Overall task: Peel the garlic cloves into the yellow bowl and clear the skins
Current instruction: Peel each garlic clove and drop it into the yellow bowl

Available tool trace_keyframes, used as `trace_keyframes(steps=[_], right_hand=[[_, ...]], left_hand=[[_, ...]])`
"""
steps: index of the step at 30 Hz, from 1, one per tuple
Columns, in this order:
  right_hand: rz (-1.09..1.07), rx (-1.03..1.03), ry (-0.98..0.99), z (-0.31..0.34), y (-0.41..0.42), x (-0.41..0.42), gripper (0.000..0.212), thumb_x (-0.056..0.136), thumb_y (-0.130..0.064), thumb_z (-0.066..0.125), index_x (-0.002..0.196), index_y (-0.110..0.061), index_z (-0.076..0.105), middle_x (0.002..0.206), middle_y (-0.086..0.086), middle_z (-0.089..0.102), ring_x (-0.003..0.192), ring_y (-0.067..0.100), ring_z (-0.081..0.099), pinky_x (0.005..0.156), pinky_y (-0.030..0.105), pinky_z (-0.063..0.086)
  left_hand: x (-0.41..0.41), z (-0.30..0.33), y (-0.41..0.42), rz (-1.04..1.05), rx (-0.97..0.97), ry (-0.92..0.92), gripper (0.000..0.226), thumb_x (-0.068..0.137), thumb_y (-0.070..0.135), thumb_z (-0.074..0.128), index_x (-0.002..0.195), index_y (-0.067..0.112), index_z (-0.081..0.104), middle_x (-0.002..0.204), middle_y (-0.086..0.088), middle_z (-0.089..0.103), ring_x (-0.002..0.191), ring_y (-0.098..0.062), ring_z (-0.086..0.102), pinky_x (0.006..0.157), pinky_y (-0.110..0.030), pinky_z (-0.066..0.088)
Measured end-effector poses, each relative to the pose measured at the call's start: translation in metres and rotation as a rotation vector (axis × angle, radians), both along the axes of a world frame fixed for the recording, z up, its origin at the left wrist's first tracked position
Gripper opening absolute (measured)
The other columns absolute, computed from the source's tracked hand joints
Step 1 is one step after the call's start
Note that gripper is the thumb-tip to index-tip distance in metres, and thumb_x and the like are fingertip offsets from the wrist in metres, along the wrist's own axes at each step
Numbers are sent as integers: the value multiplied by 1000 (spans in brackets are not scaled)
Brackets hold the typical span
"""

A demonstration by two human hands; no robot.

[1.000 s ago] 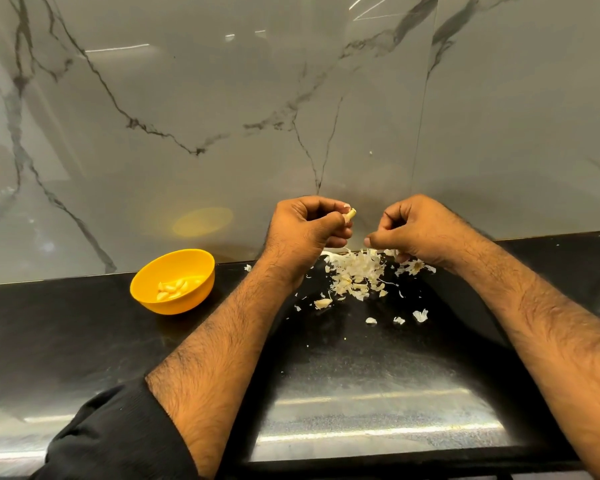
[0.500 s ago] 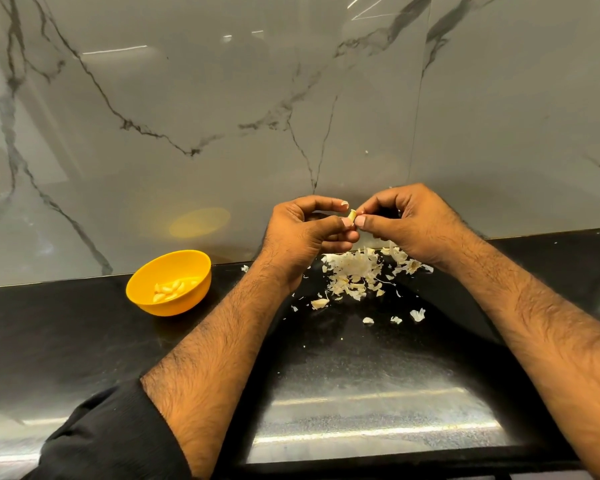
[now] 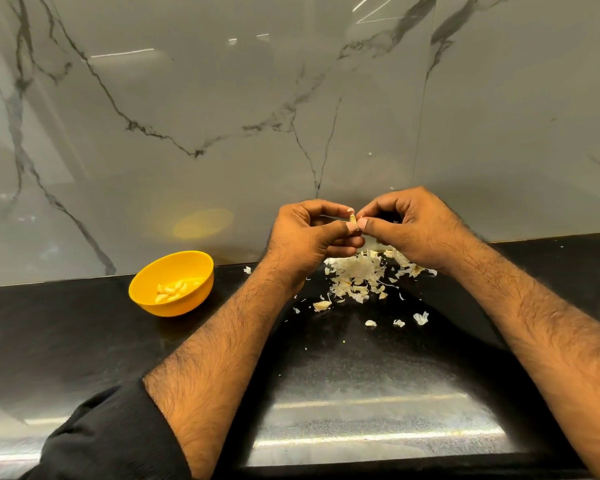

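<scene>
Pinching one garlic clove [image 3: 352, 220] between both hands above the skin pile.

Left hand [image 3: 309, 233] pins the clove between thumb and forefinger; right hand [image 3: 409, 226] nips at its tip with thumb and forefinger pressed together. Judged: clove small, light, firm, likely slick once bare; skin papery, tears easily, best lifted from the tip end while the body is held. Loose skins [image 3: 361, 275] lie heaped on the black bench [image 3: 84, 341] below. Yellow bowl [image 3: 171, 283], well left, holds peeled cloves [image 3: 172, 291].
</scene>
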State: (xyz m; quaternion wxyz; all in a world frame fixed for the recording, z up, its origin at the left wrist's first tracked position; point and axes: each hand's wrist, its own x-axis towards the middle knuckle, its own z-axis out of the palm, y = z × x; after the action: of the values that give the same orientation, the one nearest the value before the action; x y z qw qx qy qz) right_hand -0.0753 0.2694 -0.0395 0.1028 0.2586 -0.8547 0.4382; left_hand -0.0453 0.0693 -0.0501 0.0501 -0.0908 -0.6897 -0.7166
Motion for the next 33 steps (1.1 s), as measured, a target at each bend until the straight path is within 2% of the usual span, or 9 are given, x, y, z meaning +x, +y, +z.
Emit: trace_keyframes(steps=[2,5,14,24,29,32,33], right_hand=[[3,18,11,0,0,0,9,99,-30,72,102,-28,80,80,-6,74,66,1,61,63,18,53],[8,35,17,1,0,1,9,98,-29,73,103,-29,80,85,-11,75,75,-2,67,64,11,52],[-22,120,74,1,-1,1,8,99,-28,71,99,-31,79,81,-13,73,76,-3,67,62,11,51],[-55,190,116,1,-2,3,9,99,-27,67,94,-29,74,86,-10,70,80,7,67,70,28,58],[-44,83,56,2,-1,2,8,99,-28,69,95,-30,76,79,-11,71,70,-1,64,63,24,52],[2,11,8,2,-1,3,13,99,-39,69,99,-31,79,83,-4,75,75,16,71,68,38,64],[5,-1,3,2,-1,3,13,99,-40,69,99,-31,79,84,-3,76,76,18,72,69,38,65]], left_hand=[[-1,-1,0,9,-12,14,21,93,-1,76,112,-6,71,93,-23,79,81,-33,80,70,-36,68],[-3,-2,-1,25,-25,34,19,94,-1,76,110,-6,71,91,-23,79,82,-36,80,71,-39,68],[-7,-5,0,73,-106,92,12,95,-3,73,106,-5,69,88,-21,79,82,-38,80,71,-42,68],[-7,-6,0,52,-152,111,11,97,-3,71,107,-5,70,88,-20,79,81,-35,80,74,-42,68],[-6,-4,-2,26,-112,112,14,97,-2,72,111,-6,70,91,-21,79,85,-37,80,75,-42,68],[-5,-4,-2,34,-119,134,15,97,0,73,111,-4,71,92,-19,80,86,-36,80,76,-43,68],[-5,-5,-1,42,-125,143,15,97,1,73,111,-3,72,92,-18,80,86,-35,80,76,-44,68]])
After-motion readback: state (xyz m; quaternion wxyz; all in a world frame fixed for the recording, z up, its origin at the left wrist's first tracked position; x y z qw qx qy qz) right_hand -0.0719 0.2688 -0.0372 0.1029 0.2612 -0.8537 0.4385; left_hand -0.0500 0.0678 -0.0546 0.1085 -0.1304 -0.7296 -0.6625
